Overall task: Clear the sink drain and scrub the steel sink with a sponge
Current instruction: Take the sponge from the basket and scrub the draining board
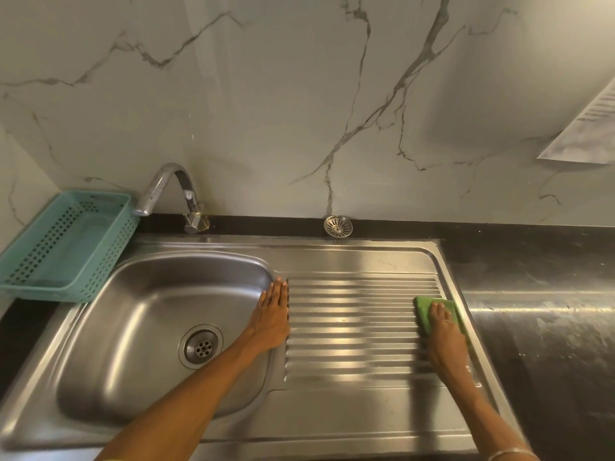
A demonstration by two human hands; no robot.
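Marble-veined wall panels back a dark bench [532,261] carrying the steel sink [332,414]. Basin at frame left, ribbed drainboard [352,327] at centre-right.

Sponge [424,309]: green, at the drainboard's right edge, under the right hand [444,334], whose fingers press flat on top. Judged light, soft and compressible; likely slippery when wet. Hold from above with palm pressure, fingers toward its far edge.

Left hand [273,314]: flat, fingers straight, resting on the strip between basin and drainboard.

Drain [200,347]: open; strainer [338,225] lies on the back ledge.

Clearance: ribs run left-right, favouring strokes leftward. Raised rim limits rightward travel. Tap [173,194] and teal basket [66,244] stand upper left, well apart.
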